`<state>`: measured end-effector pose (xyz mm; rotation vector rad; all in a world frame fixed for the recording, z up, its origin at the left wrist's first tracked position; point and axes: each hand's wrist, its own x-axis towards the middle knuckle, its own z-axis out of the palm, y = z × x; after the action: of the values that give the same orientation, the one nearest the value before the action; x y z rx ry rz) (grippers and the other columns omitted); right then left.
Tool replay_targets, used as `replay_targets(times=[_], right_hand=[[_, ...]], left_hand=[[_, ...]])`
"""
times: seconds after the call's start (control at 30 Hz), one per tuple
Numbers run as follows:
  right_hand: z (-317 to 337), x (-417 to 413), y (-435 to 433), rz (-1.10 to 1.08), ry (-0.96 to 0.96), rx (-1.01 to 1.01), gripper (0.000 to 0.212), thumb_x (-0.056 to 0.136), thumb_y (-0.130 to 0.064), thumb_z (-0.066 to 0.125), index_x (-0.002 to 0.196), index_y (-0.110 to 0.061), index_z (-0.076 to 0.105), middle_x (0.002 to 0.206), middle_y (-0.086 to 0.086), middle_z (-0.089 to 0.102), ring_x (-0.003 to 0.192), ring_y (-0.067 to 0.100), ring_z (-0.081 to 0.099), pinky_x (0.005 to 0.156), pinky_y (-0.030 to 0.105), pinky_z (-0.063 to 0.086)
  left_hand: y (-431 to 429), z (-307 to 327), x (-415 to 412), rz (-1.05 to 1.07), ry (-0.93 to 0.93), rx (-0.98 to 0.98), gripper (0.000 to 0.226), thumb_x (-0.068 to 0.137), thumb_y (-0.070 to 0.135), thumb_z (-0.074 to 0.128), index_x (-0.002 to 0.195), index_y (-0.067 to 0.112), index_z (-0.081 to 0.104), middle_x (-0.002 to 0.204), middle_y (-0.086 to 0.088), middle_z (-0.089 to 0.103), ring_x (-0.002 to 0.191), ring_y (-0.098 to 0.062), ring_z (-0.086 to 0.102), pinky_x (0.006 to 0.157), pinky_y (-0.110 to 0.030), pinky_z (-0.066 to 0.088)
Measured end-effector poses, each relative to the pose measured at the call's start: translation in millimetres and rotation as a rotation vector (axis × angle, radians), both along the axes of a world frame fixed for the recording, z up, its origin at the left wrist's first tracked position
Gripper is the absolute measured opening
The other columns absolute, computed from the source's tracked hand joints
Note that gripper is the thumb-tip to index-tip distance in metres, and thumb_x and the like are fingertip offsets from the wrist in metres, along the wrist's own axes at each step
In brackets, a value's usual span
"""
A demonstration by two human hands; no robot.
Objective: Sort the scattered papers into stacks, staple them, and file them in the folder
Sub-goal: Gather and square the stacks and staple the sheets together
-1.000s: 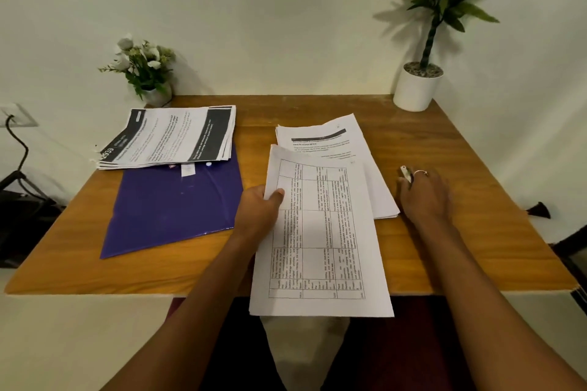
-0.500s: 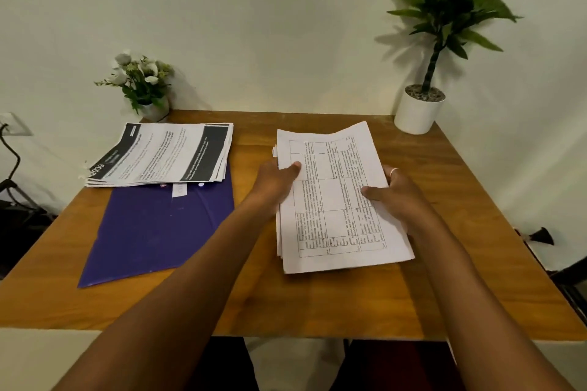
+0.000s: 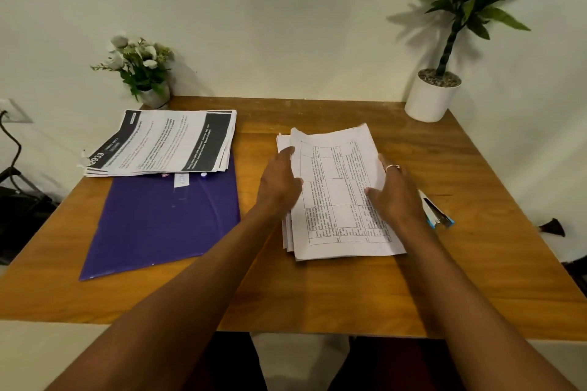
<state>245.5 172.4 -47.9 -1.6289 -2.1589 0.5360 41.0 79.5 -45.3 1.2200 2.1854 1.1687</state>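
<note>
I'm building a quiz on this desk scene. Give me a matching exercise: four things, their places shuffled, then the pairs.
1. purple plastic folder
2. black-banded printed paper stack
3. white grid-printed paper stack
4. blue-and-white stapler

A. between the left hand and right hand
B. just right of the right hand
C. overlapping the folder's far edge
D. flat on the wooden table's left half

Pairs: 1-D, 2-C, 3-A, 4-B
</note>
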Motion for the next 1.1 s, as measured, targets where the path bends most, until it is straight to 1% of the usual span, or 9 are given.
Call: replay_targets(times=[0.1,0.23,0.3,0.4,0.57,0.8,0.9,0.97,1.1], right_hand=[[5.3,-5.4,-9.5,-0.017,-0.125,0.195,0.082,0.084,-0.025,0.08,0.153,-0.028,0.035,0.151,0.007,0.038,0.139,0.031,0.034,0.112,0.049,0.031],[9.5,-36.4,-30.6,0.17,0.046,0.221,0.054,0.088,-0.02,0.076,0.138,-0.026,0.056,0.147,-0.001,0.047,0.137,0.022,0.038,0.114,0.042,0.03],[12.7,-61.5,-45.3,0.265,0.19,0.157,0.043,0.091,-0.02,0.073,0.132,-0.026,0.062,0.142,-0.002,0.055,0.129,0.018,0.05,0.109,0.035,0.04],[20.6,-104.0,-67.0,0.361,0.354,-0.006,0.038,0.096,-0.021,0.068,0.133,-0.023,0.063,0.134,-0.003,0.063,0.11,0.008,0.06,0.084,0.012,0.047],[20.4,-174.0,-90.0,0.421,0.41,-0.192,0.039,0.097,-0.023,0.065,0.136,-0.02,0.061,0.129,-0.003,0.067,0.104,0.003,0.059,0.071,0.004,0.038],[5.3,-233.9,-101.7,0.374,0.464,-0.248,0.046,0.095,-0.021,0.068,0.14,-0.015,0.058,0.135,0.001,0.063,0.12,0.016,0.062,0.094,0.028,0.056],[3.7,-251.0,-98.6,0.351,0.439,-0.267,0.048,0.096,-0.024,0.068,0.141,-0.015,0.056,0.136,0.0,0.063,0.12,0.017,0.062,0.083,0.02,0.054],[6.2,-255.9,-94.0,0.327,0.48,-0.307,0.045,0.096,-0.024,0.068,0.138,-0.014,0.056,0.134,-0.001,0.065,0.118,0.015,0.063,0.074,0.013,0.05],[11.9,-273.4,-86.6,0.232,0.561,-0.407,0.03,0.091,-0.021,0.07,0.121,-0.019,0.065,0.117,-0.003,0.073,0.099,0.01,0.07,0.084,0.028,0.059]], left_hand=[[-2.7,-5.3,-0.2,0.029,0.104,0.015,0.068,0.09,0.009,0.075,0.149,0.02,0.044,0.144,-0.004,0.047,0.129,-0.021,0.052,0.089,-0.027,0.052],[-23.6,3.8,-12.2,0.089,0.086,0.077,0.044,0.097,0.017,0.065,0.139,0.023,0.053,0.138,0.001,0.051,0.118,-0.013,0.055,0.078,-0.019,0.047],[-40.5,6.4,-29.3,0.163,0.028,0.118,0.036,0.097,0.019,0.059,0.132,0.024,0.056,0.128,0.003,0.055,0.11,-0.012,0.057,0.084,-0.029,0.052],[-65.6,7.1,-62.9,0.251,0.063,0.197,0.027,0.095,0.018,0.058,0.121,0.025,0.061,0.116,0.004,0.056,0.101,-0.01,0.059,0.084,-0.038,0.058],[-95.3,-0.2,-123.2,0.341,0.423,0.069,0.03,0.091,0.015,0.061,0.12,0.021,0.066,0.126,-0.004,0.058,0.116,-0.027,0.052,0.094,-0.046,0.047],[-103.4,-19.3,-160.4,0.308,0.469,-0.124,0.056,0.086,0.011,0.058,0.14,0.024,0.055,0.151,-0.004,0.044,0.146,-0.026,0.031,0.121,-0.058,0.01],[-101.3,-22.5,-171.7,0.293,0.51,-0.165,0.056,0.088,0.011,0.055,0.143,0.025,0.051,0.156,-0.006,0.039,0.15,-0.029,0.025,0.12,-0.063,0.0],[-97.3,-19.5,-176.1,0.247,0.494,-0.198,0.055,0.089,0.013,0.054,0.143,0.024,0.05,0.153,-0.007,0.046,0.146,-0.028,0.034,0.121,-0.063,0.003],[-95.9,-28.1,-187.8,0.189,0.492,-0.191,0.04,0.088,0.022,0.048,0.125,0.02,0.065,0.12,-0.004,0.069,0.115,-0.028,0.059,0.102,-0.053,0.041]])
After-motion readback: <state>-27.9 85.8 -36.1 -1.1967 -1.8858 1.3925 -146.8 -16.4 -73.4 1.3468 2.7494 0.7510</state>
